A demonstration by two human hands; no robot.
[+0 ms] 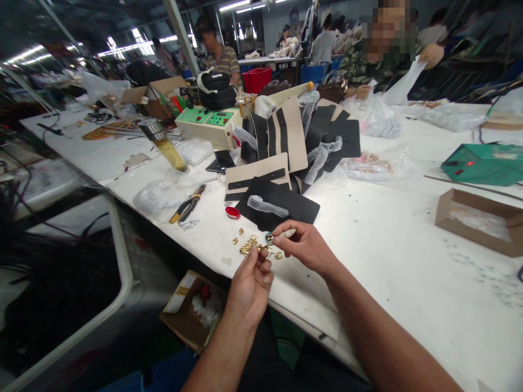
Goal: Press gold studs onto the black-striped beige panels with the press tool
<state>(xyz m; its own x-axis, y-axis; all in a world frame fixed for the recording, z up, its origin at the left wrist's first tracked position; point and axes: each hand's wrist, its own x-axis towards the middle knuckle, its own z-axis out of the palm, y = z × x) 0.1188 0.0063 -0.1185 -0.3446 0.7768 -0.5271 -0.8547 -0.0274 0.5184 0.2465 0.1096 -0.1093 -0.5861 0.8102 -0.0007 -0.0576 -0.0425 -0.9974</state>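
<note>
My left hand [252,280] is closed, its fingertips pinching a small gold metal piece just above the table's front edge. Close beside it, my right hand [308,247] is also closed in a pinch. A small round piece with a teal rim [268,237] shows at its fingertips, and something whitish [289,233] sticks out along its fingers. Whether it grips both is hard to make out. Beneath and left of the fingertips lies a small pile of gold hardware pieces [247,247]. A black panel [273,207] with a plastic-wrapped strip lies behind the hands.
Pliers [188,204], a red oval item [232,212] and a glass bottle [163,146] stand or lie to the left. Behind are stacked beige and black panels [286,136] and a control box [210,128]. An open carton [480,220] sits right; a co-worker [373,68] is opposite.
</note>
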